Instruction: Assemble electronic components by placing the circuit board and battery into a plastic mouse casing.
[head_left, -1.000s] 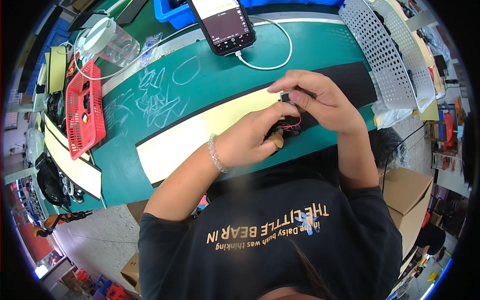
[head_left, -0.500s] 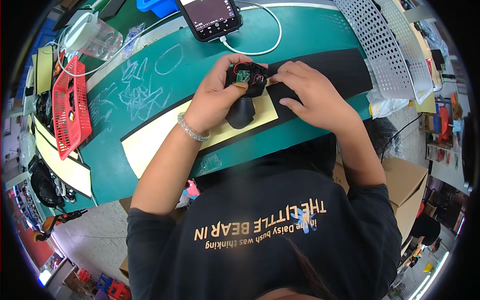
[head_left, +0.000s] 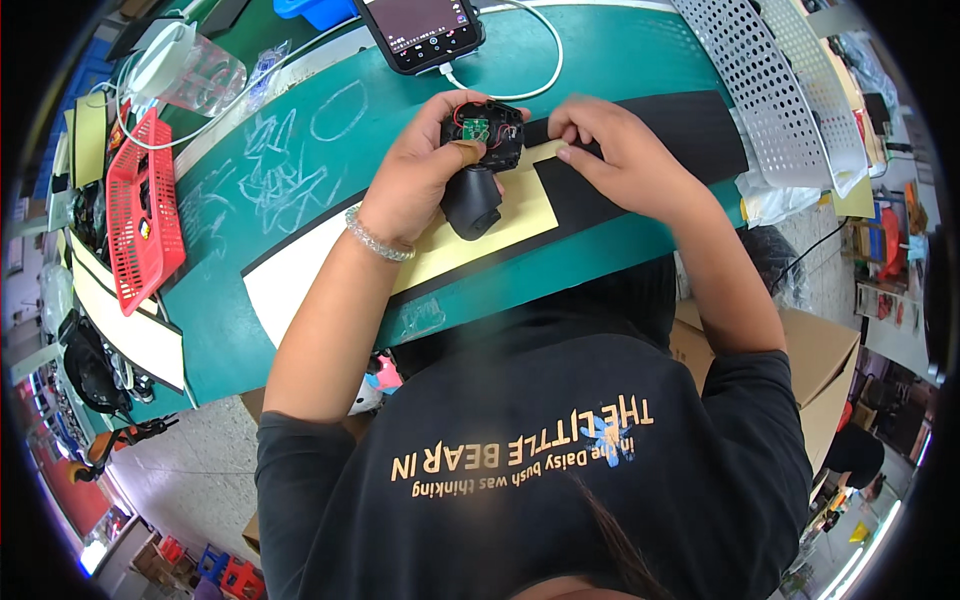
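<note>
My left hand (head_left: 425,165) grips an opened black plastic housing (head_left: 510,145) with a small green circuit board (head_left: 474,129) and thin red wires showing inside. A rounded black part (head_left: 472,205) extends from the housing toward me, over a yellow sheet (head_left: 520,215). Just right of the housing, my right hand (head_left: 620,150) is closed, with fingers curled and thumb close to them. Its thumb tip is beside the end of a pale yellow strip (head_left: 543,151). Whatever lies between those fingers is too small or hidden to make out.
A black mat (head_left: 690,140) lies under the yellow sheet on the green table (head_left: 300,190). Beyond my hands is a phone (head_left: 425,35) on a white cable. A red basket (head_left: 145,220) and clear jug (head_left: 190,70) stand left; a white perforated basket (head_left: 750,90) stands right.
My left hand has shifted slightly left and away from me with the black housing, which has turned a little. My right hand's outstretched fingers have curled in, and the pale strip shows more.
</note>
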